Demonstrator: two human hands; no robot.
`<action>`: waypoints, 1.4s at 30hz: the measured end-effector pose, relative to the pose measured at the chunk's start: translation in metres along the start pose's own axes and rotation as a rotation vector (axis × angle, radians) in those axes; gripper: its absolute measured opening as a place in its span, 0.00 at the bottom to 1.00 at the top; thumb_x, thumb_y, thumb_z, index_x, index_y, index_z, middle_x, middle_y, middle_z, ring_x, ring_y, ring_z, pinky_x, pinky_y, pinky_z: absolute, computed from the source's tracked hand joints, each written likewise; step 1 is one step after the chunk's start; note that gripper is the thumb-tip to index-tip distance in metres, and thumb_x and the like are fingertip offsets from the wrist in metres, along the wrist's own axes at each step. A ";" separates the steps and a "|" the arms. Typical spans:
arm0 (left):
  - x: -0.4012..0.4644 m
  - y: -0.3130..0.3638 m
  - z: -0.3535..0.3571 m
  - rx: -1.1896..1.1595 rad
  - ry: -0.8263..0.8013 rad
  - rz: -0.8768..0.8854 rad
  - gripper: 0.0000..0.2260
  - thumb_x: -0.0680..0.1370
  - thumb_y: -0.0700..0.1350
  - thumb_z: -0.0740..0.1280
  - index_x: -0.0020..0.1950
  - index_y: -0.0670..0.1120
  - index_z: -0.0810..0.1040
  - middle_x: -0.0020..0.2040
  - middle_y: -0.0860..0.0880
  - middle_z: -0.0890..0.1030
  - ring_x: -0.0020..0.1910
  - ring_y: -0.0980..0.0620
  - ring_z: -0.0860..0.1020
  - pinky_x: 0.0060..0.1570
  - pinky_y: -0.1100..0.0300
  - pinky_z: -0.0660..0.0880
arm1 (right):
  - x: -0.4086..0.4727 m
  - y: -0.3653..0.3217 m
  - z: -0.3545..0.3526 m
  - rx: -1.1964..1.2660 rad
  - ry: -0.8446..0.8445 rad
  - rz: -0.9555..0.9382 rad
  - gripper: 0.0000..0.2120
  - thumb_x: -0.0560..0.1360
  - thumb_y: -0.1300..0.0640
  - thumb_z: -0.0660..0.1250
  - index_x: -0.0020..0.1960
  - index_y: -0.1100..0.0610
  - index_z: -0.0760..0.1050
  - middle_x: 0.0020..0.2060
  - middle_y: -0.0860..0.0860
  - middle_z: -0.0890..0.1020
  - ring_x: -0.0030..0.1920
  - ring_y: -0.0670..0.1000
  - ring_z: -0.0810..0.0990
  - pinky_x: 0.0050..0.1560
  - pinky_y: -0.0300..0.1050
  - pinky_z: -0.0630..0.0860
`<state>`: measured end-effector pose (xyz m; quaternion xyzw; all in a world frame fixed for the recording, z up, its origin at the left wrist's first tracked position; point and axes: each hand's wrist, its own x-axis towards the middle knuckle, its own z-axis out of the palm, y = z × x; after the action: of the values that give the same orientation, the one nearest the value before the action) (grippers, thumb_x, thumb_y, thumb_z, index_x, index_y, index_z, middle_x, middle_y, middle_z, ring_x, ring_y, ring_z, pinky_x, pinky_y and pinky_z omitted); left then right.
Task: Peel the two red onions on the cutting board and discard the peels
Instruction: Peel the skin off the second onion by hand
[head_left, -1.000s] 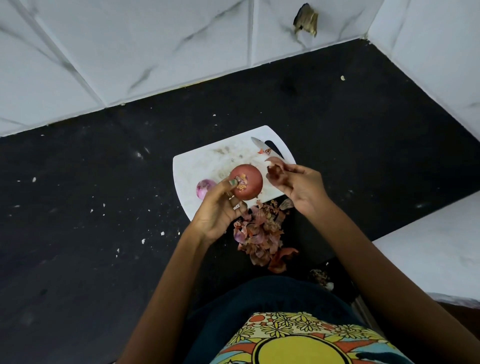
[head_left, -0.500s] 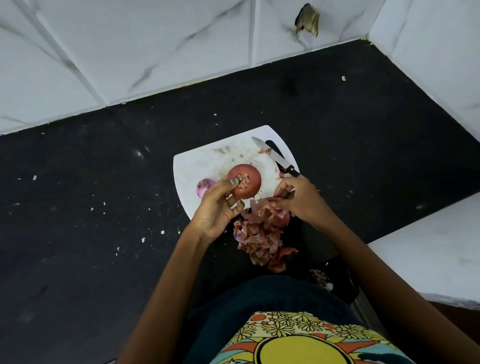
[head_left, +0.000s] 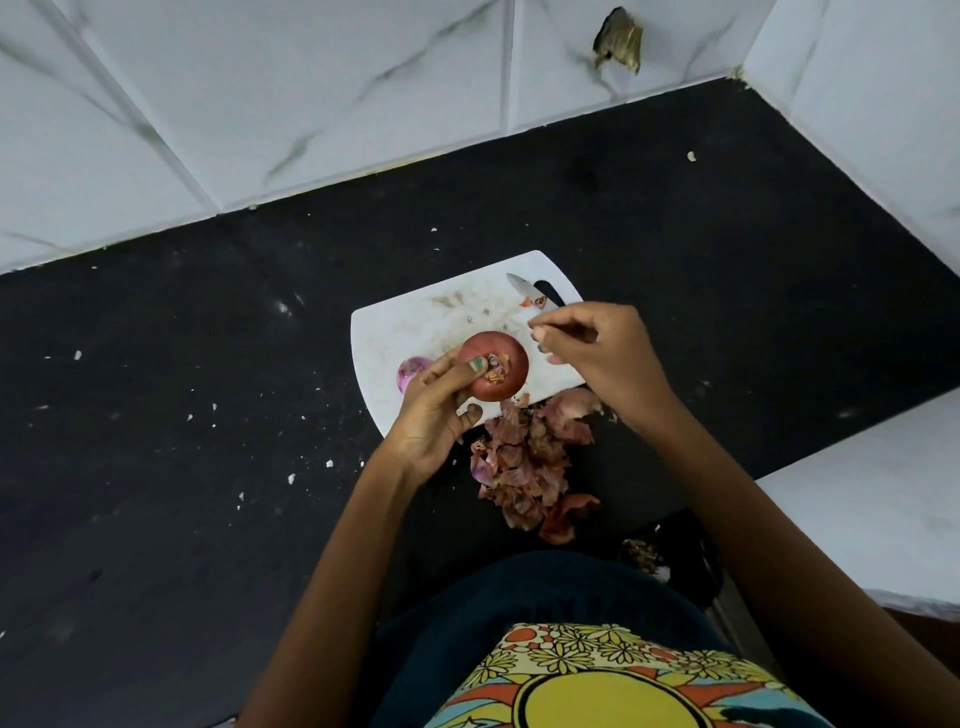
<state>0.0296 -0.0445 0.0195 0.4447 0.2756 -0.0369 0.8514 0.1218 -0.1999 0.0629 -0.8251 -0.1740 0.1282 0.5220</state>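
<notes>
Head: left hand (head_left: 431, 415) grips onion (head_left: 496, 366) over board (head_left: 415, 322).

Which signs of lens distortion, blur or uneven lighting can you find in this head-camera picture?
Head view: wide-angle bending splays the wall tiles outward; light is soft and even, with no glare on the cutting board; the right hand looks slightly motion-smeared at its fingertips, while the large onion stays fairly sharp.

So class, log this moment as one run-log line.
left hand: grips big onion | right hand: empty above board | small onion: on board | peels: piled on counter
</notes>
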 end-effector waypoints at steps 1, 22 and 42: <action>-0.001 0.001 0.001 0.032 0.005 0.003 0.11 0.69 0.44 0.69 0.51 0.48 0.78 0.41 0.53 0.82 0.39 0.59 0.77 0.36 0.65 0.69 | 0.001 -0.004 0.003 0.006 -0.003 -0.032 0.07 0.73 0.62 0.70 0.51 0.59 0.83 0.45 0.51 0.85 0.45 0.43 0.83 0.47 0.36 0.79; -0.006 0.015 -0.016 0.275 -0.066 0.062 0.21 0.70 0.39 0.74 0.63 0.47 0.79 0.60 0.44 0.79 0.54 0.46 0.81 0.41 0.58 0.79 | 0.006 -0.010 0.009 -0.043 -0.325 -0.032 0.07 0.67 0.58 0.77 0.43 0.51 0.83 0.41 0.47 0.86 0.65 0.54 0.75 0.66 0.57 0.71; -0.007 0.017 -0.021 0.352 -0.065 0.066 0.16 0.75 0.35 0.68 0.60 0.50 0.79 0.53 0.49 0.81 0.50 0.51 0.81 0.40 0.60 0.79 | 0.002 -0.024 0.014 -0.116 -0.348 -0.043 0.08 0.66 0.62 0.78 0.43 0.59 0.81 0.39 0.52 0.85 0.40 0.44 0.84 0.47 0.36 0.80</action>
<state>0.0201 -0.0193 0.0260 0.5943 0.2225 -0.0711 0.7696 0.1150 -0.1785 0.0785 -0.8154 -0.2864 0.2475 0.4380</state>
